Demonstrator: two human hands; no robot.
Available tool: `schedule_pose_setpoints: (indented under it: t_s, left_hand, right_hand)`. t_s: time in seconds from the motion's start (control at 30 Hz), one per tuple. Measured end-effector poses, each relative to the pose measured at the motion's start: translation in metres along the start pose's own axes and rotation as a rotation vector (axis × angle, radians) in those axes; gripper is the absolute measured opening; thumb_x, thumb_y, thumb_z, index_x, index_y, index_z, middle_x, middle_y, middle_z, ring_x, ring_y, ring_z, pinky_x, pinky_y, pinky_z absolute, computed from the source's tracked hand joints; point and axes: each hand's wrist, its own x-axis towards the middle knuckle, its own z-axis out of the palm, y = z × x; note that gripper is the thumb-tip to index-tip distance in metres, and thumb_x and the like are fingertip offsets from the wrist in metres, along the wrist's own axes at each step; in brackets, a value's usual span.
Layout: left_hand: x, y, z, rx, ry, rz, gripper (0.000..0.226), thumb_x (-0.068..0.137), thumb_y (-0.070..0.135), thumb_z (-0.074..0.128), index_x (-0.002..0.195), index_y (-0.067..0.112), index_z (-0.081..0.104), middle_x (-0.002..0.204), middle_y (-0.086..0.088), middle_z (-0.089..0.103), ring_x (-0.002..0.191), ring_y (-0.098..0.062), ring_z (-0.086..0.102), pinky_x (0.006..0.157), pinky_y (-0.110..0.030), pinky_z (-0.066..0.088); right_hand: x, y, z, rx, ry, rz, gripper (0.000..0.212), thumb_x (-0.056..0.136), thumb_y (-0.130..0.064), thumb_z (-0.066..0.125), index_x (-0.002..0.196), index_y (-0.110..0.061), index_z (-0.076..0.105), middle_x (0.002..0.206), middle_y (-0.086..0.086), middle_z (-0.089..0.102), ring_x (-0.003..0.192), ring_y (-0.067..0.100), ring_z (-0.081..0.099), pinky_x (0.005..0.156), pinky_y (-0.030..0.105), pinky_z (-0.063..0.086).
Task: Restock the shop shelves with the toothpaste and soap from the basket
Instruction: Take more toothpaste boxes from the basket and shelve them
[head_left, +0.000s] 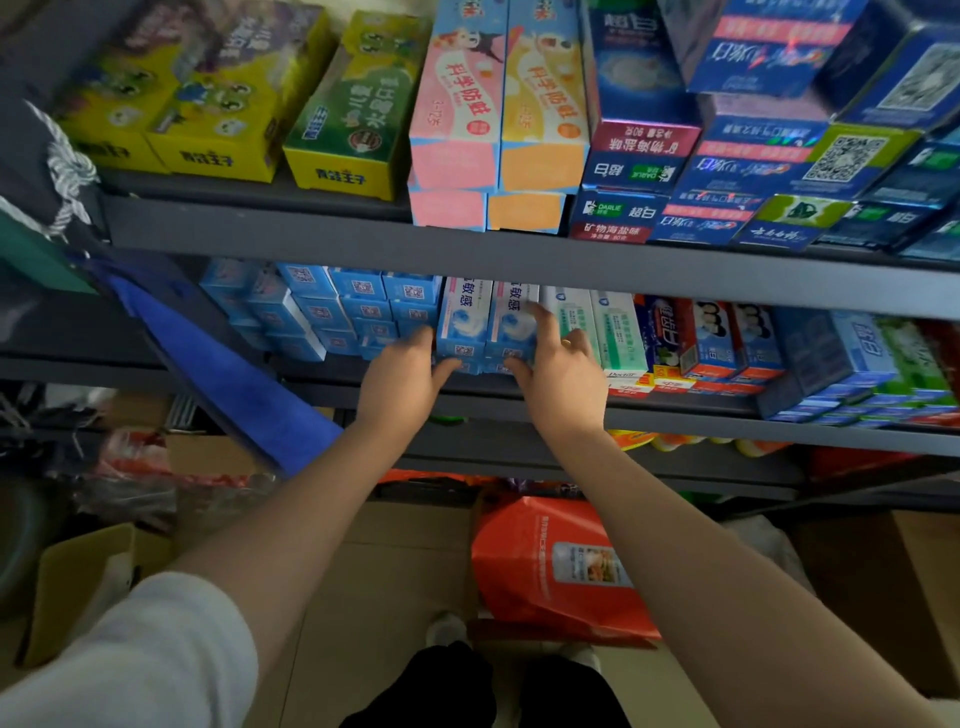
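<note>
Both arms reach toward 12 o'clock. My left hand (402, 371) and right hand (558, 371) flank the blue toothpaste boxes (485, 325) on the middle shelf (675, 410). Fingers loosely spread against the box sides and ends, pressing, not clasped around them.

A dark grey metal shelving unit (519, 254) is filling most of the view, its tiers running slightly downhill from left to right in the wide-angle lens. Below it a pale tan tiled floor (395, 571) is showing — matte, with soft, even light lying on it and no hard shadows. An open cardboard box (88, 577) is sitting on the floor at the lower left, and an orange-red plastic bag (530, 566) is slumping against the foot of the shelving. A blue cloth (228, 374) is hanging diagonally down the unit's left side. Further left, dark clutter is crowding in — too blurred to tell apart.
</note>
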Motion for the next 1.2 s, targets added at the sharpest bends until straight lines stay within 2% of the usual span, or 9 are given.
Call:
schedule_pose_setpoints:
  t_s: [0.23, 0.3, 0.37, 0.47, 0.53, 0.7, 0.8, 1.07, 1.2]
  left_hand:
    - [0.001, 0.002, 0.008, 0.016, 0.049, -0.079, 0.035, 0.088, 0.032, 0.058, 0.099, 0.000, 0.050, 0.092, -0.016, 0.064, 0.084, -0.032, 0.062, 0.059, -0.035, 0.041]
    - [-0.003, 0.002, 0.011, -0.012, 0.063, -0.172, 0.036, 0.086, 0.036, 0.058, 0.095, 0.001, 0.052, 0.090, -0.015, 0.063, 0.082, -0.031, 0.060, 0.057, -0.032, 0.037]
    - [-0.013, 0.003, 0.018, -0.028, 0.027, -0.233, 0.036, 0.086, 0.038, 0.059, 0.092, 0.003, 0.056, 0.087, -0.013, 0.064, 0.080, -0.029, 0.060, 0.057, -0.032, 0.039]
    - [-0.032, 0.013, 0.038, -0.079, -0.136, -0.120, 0.026, 0.087, 0.034, 0.058, 0.091, 0.009, 0.061, 0.085, -0.007, 0.068, 0.078, -0.024, 0.064, 0.063, -0.034, 0.051]
    - [-0.038, 0.025, 0.051, -0.081, -0.155, -0.027, 0.024, 0.089, 0.032, 0.056, 0.102, 0.012, 0.062, 0.093, -0.005, 0.070, 0.083, -0.022, 0.066, 0.068, -0.037, 0.055]
    - [-0.025, 0.047, 0.071, 0.025, -0.009, 0.040, 0.032, 0.093, 0.031, 0.048, 0.114, 0.008, 0.056, 0.096, -0.005, 0.070, 0.086, -0.024, 0.066, 0.062, -0.034, 0.048]
    - [-0.020, 0.050, 0.078, 0.116, 0.023, 0.022, 0.030, 0.094, 0.032, 0.045, 0.110, 0.009, 0.057, 0.094, -0.008, 0.070, 0.084, -0.026, 0.066, 0.056, -0.030, 0.041]
    - [-0.017, 0.057, 0.092, -0.059, 0.112, -0.044, 0.029, 0.091, 0.030, 0.054, 0.084, 0.003, 0.062, 0.068, -0.014, 0.067, 0.062, -0.031, 0.065, 0.052, -0.039, 0.052]
    - [-0.011, 0.053, 0.093, 0.028, 0.179, 0.035, 0.027, 0.084, 0.027, 0.064, 0.071, 0.003, 0.060, 0.055, -0.012, 0.064, 0.047, -0.029, 0.062, 0.042, -0.027, 0.042]
  right_hand:
    - [0.004, 0.009, 0.002, -0.132, -0.004, -0.132, 0.065, 0.093, -0.027, 0.051, 0.147, -0.019, 0.017, 0.125, 0.017, 0.057, 0.118, 0.034, 0.046, 0.091, 0.044, 0.042]
    - [0.000, 0.019, -0.003, -0.132, 0.067, -0.207, 0.066, 0.088, -0.020, 0.059, 0.145, -0.015, 0.026, 0.127, 0.018, 0.054, 0.114, 0.037, 0.048, 0.091, 0.047, 0.043]
    - [-0.005, 0.042, -0.009, -0.023, 0.168, -0.137, 0.067, 0.083, -0.020, 0.065, 0.142, -0.014, 0.034, 0.130, 0.021, 0.050, 0.116, 0.039, 0.046, 0.093, 0.048, 0.042]
    - [-0.012, 0.084, -0.017, 0.230, 0.137, 0.102, 0.064, 0.084, -0.025, 0.066, 0.139, -0.015, 0.035, 0.141, 0.017, 0.036, 0.128, 0.035, 0.034, 0.104, 0.047, 0.036]
    - [-0.012, 0.100, -0.022, 0.296, 0.034, 0.163, 0.063, 0.086, -0.021, 0.064, 0.140, -0.021, 0.033, 0.140, 0.013, 0.039, 0.128, 0.030, 0.037, 0.104, 0.048, 0.038]
    - [0.002, 0.093, -0.022, 0.091, -0.090, -0.019, 0.064, 0.091, -0.028, 0.056, 0.144, -0.036, 0.022, 0.146, 0.016, 0.032, 0.126, 0.031, 0.042, 0.099, 0.046, 0.045]
    - [0.004, 0.085, -0.015, -0.045, -0.091, -0.043, 0.061, 0.091, -0.036, 0.052, 0.145, -0.033, 0.023, 0.150, 0.018, 0.025, 0.133, 0.038, 0.031, 0.098, 0.049, 0.043]
    - [0.008, 0.079, -0.004, -0.028, -0.029, -0.058, 0.059, 0.088, -0.039, 0.056, 0.139, -0.021, 0.032, 0.138, 0.020, 0.035, 0.120, 0.040, 0.043, 0.095, 0.049, 0.046]
    - [0.013, 0.081, -0.007, -0.016, -0.051, -0.077, 0.059, 0.087, -0.039, 0.058, 0.137, -0.019, 0.034, 0.140, 0.020, 0.032, 0.122, 0.042, 0.040, 0.094, 0.051, 0.047]
